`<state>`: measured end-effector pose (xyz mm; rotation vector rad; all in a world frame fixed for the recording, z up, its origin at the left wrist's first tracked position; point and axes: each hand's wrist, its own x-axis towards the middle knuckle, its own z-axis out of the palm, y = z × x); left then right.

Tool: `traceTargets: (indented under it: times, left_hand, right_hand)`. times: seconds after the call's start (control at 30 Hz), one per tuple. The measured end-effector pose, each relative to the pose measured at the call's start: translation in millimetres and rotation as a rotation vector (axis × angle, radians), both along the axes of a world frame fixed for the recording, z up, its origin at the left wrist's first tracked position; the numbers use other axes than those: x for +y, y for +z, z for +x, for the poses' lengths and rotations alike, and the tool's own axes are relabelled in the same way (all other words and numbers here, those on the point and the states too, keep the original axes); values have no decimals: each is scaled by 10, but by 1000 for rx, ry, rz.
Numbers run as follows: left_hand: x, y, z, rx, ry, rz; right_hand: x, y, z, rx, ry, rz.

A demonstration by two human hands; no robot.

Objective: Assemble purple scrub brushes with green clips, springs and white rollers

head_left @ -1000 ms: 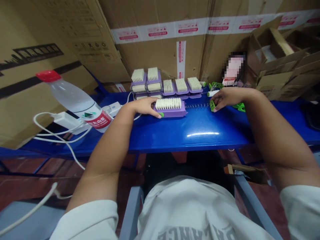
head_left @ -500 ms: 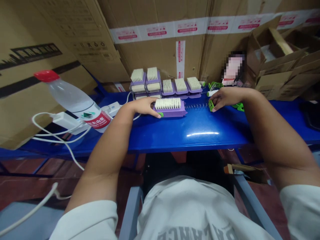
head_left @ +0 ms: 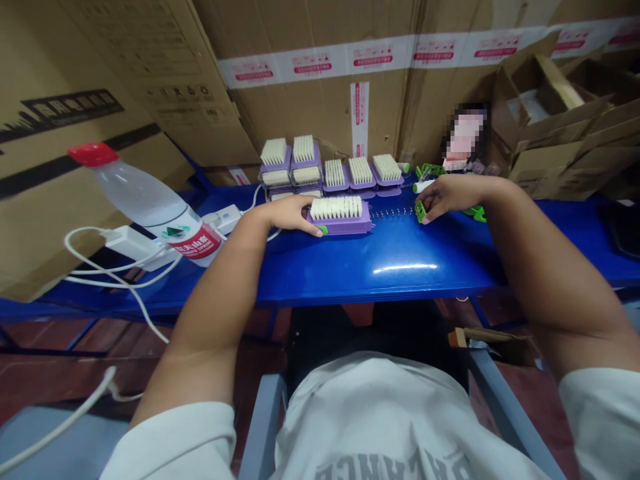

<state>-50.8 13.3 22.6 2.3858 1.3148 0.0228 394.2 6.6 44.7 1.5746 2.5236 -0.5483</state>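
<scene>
My left hand [head_left: 296, 213] grips the left end of a purple brush [head_left: 337, 217] with white bristles facing up, lying along the blue table. A bit of green shows under the thumb. From the brush's right end a thin coiled spring [head_left: 393, 213] stretches across to a small green plastic piece [head_left: 421, 211]. That piece is pinched between the fingers of my right hand [head_left: 443, 197]. Just behind the right hand lie a white cylinder [head_left: 424, 187] and green plastic parts [head_left: 430, 171].
Several similar purple brushes [head_left: 361, 175] stand behind, some stacked. A tilted bottle with a red cap [head_left: 150, 200], white cables and a white power strip [head_left: 133, 243] are at left. Cardboard boxes [head_left: 550, 133] stand at the right rear, against a cardboard wall. The blue table [head_left: 350, 273] has a front edge near me.
The green piece in my right hand has shifted very slightly left, towards the brush. My left hand and the brush stay nearly still.
</scene>
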Motion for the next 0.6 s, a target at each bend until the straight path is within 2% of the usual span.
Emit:
traceTargets:
  times: [0.6]
  left_hand:
    - [32, -51, -7, -5, -9, 25]
  right_hand:
    - [29, -35, 10, 37, 24, -10]
